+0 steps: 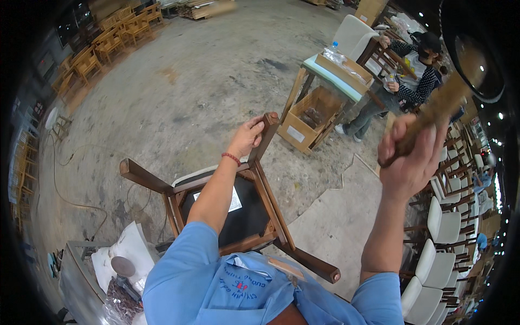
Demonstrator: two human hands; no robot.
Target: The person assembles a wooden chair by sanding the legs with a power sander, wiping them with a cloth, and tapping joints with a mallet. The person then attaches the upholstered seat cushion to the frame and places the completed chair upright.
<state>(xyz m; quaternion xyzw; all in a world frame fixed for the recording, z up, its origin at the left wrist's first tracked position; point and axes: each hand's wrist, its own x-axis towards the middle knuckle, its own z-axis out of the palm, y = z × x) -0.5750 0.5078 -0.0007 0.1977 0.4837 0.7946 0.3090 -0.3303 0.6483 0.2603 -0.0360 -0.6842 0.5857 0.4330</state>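
Chair (pixel 252 219): upturned before the person, dark underside showing.
Left hand (pixel 247 138): fingers curled onto the chair's far leg (pixel 266 136).
Right hand (pixel 410 153): raised right of the chair, closed around a blurred wooden handle (pixel 433 111).
Table (pixel 331 78): beyond the chair, rightward.
Co-worker (pixel 414 81): beyond the chair, farther right.

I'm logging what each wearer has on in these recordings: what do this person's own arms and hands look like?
Both arms have short, plain light-blue sleeves, with the forearms bare below them. The left hand is ungloved, with a red beaded bracelet at its wrist. The right hand is ungloved too, with nothing visible on its wrist.
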